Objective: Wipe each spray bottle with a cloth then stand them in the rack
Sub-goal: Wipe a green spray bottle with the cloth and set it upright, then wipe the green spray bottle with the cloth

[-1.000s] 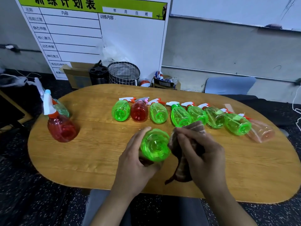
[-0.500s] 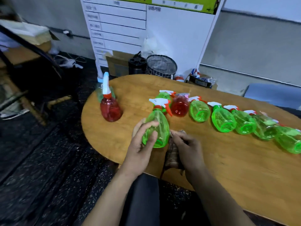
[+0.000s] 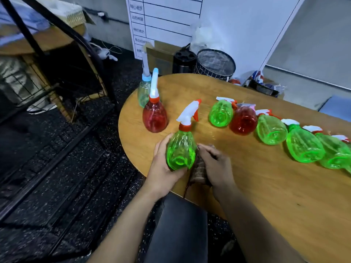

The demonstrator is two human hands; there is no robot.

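A white board (image 3: 171,21) leans against the wall beyond the far end of the bench (image 3: 266,186). Its left column is ruled into rows, each holding a short line of Chinese characters, too blurred to read. No labels or brands can be read on the bottles.

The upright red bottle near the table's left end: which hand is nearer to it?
Left. The left hand, holding the green bottle, sits just in front of the upright red bottle. The right hand, on the cloth, is farther to the right.

Bare forearms, no sleeves; dark trousers (image 3: 178,230) on the lap.
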